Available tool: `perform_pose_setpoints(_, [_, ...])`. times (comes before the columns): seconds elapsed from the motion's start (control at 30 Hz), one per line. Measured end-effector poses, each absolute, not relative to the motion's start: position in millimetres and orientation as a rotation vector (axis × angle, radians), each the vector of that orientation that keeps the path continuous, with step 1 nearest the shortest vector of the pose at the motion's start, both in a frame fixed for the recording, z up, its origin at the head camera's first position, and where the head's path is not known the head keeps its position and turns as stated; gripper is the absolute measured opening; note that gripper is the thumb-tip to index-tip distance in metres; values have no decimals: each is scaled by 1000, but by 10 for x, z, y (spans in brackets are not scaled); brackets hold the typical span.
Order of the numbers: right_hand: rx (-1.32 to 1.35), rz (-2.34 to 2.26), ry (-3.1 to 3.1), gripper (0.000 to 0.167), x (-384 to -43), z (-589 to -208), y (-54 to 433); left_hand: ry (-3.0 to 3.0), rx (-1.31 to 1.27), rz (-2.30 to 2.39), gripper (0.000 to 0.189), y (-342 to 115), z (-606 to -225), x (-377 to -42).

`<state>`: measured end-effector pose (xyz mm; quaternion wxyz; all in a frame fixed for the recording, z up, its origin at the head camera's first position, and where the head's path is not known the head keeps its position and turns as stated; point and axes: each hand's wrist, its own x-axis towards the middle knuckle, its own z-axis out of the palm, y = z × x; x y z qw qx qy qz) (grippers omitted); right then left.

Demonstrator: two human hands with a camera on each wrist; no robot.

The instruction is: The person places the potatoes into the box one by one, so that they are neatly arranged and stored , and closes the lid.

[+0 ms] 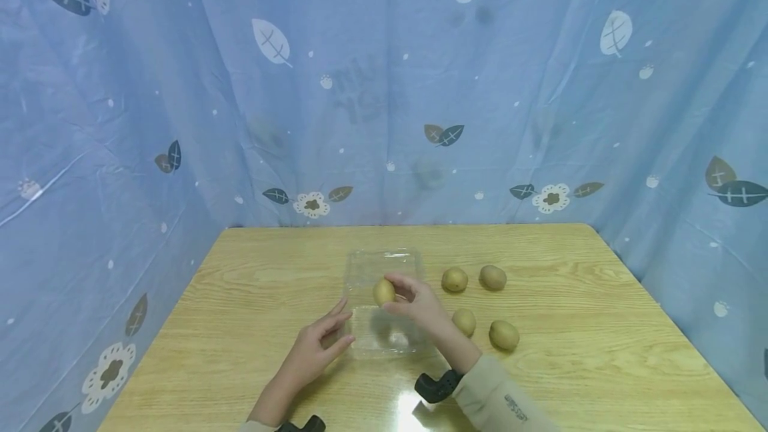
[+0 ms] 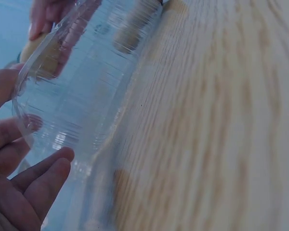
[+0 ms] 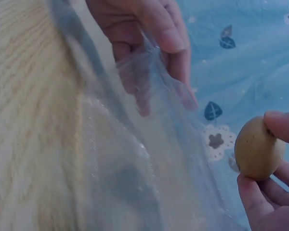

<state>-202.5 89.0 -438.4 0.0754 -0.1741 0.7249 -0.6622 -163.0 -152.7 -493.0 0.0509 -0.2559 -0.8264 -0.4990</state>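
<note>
A clear plastic clamshell box (image 1: 367, 315) lies unfolded on the wooden table. Over it, the thumb and fingertips of my right hand (image 1: 420, 302) pinch a yellow-brown oval kiwi (image 1: 384, 292); small dark specks show on this kiwi (image 3: 257, 149) in the right wrist view. My left hand (image 1: 312, 352) is at the box's left edge, its fingers spread and relaxed. In the left wrist view, fingertips of the left hand (image 2: 19, 168) lie right at the plastic rim, some seen through it.
To the right of the box lie several more kiwis: a far one (image 1: 455, 279), another beside it (image 1: 493, 277), a nearer one (image 1: 504, 335) and one partly behind my right forearm (image 1: 464, 322). A blue patterned curtain (image 1: 384, 152) hangs behind the table (image 1: 576, 325).
</note>
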Motion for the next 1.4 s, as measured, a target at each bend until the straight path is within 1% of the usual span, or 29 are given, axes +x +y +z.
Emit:
perform_pose_setpoints(0.1, [-512, -1959, 2207, 56, -2028, -4422, 832, -2514, -784, -1532, 49, -1523, -4932, -1629])
perform_pose_setpoints(0.47, [-420, -1819, 2295, 62, -2045, -4503, 703, -2534, -789, -1549, 50, -1513, -4911, -1645])
perform_pose_setpoints(0.83, [-373, -1712, 2343, 62, -2052, -4560, 631, -2524, -810, -1500, 46, -1517, -4898, -1623])
perform_pose_setpoints(1.4, [-296, -1630, 2352, 57, -2104, -4605, 565, -2536, -772, -1519, 46, -1526, -4887, -1611])
